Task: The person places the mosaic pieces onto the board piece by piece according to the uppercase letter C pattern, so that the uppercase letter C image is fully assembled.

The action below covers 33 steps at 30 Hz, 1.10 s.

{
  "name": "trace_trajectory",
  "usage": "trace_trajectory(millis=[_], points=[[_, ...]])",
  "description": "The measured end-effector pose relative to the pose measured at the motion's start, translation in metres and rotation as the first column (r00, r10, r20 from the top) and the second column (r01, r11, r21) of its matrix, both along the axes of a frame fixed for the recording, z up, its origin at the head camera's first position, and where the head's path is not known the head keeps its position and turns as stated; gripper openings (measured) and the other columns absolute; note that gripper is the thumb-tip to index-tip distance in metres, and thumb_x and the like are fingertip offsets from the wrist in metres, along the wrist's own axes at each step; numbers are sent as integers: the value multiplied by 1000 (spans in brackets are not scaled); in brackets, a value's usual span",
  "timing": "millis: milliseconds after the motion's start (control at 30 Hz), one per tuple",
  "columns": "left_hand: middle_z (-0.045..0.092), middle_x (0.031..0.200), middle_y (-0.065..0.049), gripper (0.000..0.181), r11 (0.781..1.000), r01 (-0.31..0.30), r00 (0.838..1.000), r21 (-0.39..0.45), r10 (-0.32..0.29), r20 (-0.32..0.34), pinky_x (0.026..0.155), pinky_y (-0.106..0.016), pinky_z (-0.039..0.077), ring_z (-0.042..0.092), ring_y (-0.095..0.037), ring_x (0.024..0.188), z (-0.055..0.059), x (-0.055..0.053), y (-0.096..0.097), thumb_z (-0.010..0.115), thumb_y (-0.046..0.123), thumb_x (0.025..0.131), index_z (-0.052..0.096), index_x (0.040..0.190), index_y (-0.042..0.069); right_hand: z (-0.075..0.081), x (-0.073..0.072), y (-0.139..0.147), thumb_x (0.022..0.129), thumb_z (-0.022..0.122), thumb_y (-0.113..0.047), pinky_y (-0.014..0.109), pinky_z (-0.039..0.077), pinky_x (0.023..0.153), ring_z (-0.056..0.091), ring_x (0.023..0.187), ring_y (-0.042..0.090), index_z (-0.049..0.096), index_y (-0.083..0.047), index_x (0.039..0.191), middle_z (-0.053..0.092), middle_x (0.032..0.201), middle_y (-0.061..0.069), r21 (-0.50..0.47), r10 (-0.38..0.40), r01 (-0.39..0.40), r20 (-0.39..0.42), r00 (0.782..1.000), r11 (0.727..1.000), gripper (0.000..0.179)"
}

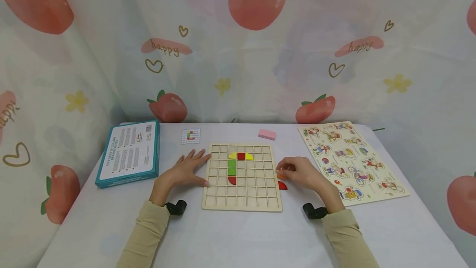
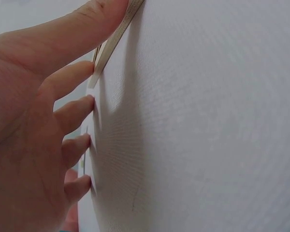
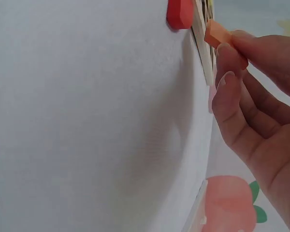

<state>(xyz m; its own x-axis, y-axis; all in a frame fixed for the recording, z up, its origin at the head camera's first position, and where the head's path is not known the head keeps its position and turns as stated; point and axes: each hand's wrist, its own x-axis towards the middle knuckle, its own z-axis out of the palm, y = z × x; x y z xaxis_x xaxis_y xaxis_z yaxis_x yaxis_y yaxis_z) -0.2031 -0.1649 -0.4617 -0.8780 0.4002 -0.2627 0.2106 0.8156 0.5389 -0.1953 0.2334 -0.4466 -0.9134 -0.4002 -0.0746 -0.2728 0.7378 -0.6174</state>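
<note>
A wooden grid board [image 1: 256,199] lies on the white table. In its cells sit two green square tiles [image 1: 232,168], a red square tile [image 1: 241,156], two yellow curved tiles [image 1: 249,156] and a red quarter-round tile [image 1: 232,180]. My left hand [image 1: 186,169] is spread at the board's left edge, its thumb touching the rim and its fingertips down on the table. Between thumb and fingers, my right hand [image 1: 299,171] pinches an orange tile [image 3: 218,35] just off the board's right edge. Beside that edge, under the hand, lies a loose red rounded tile [image 1: 282,185].
A small pattern card [image 1: 191,136] lies behind the board on the left, and a pink block [image 1: 267,134] behind it on the right. At far left is a teal-edged box [image 1: 128,152]. A picture puzzle board [image 1: 353,160] covers the right side. A printed curtain hangs behind.
</note>
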Motion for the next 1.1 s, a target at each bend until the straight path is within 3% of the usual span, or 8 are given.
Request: trace_trajectory(millis=[300, 667, 833, 1100], points=[[17, 173, -11, 99, 1000, -1, 1000, 4, 1, -1, 127, -64, -1, 0, -40, 160, -2, -3, -1, 84, 45, 82, 32, 163, 20, 4, 1, -3, 97, 68, -7, 26, 54, 78, 62, 90, 18, 73, -8, 113, 69, 98, 2, -78, 0, 1, 11, 1000, 997, 17], [17, 173, -11, 99, 1000, 4, 1000, -3, -4, -4, 127, -64, 0, 0, -39, 160, -3, -2, -1, 84, 45, 83, 32, 163, 20, 1, 5, -11, 94, 69, -1, 22, 55, 72, 68, 84, 19, 70, 1, 121, 73, 98, 8, -217, 24, 12, 164, 986, 976, 27], [17, 173, -11, 99, 1000, 3, 1000, -5, -3, 2, 127, -64, 0, 1, -40, 160, -3, -2, 0, 84, 44, 83, 32, 163, 20, 3, 5, -23, 93, 72, -3, 21, 56, 72, 70, 84, 18, 71, 4, 120, 74, 96, 8, -218, 58, -18, 177, 983, 976, 28], [17, 173, -12, 99, 1000, -2, 1000, 0, 2, 14, 126, -64, -1, 1, -42, 160, 2, 0, 2, 85, 42, 82, 33, 163, 19, 7, 1, -43, 90, 79, -12, 23, 55, 76, 64, 83, 13, 75, -4, 113, 73, 94, 1, -143, 106, -88, 122, 987, 986, 25]])
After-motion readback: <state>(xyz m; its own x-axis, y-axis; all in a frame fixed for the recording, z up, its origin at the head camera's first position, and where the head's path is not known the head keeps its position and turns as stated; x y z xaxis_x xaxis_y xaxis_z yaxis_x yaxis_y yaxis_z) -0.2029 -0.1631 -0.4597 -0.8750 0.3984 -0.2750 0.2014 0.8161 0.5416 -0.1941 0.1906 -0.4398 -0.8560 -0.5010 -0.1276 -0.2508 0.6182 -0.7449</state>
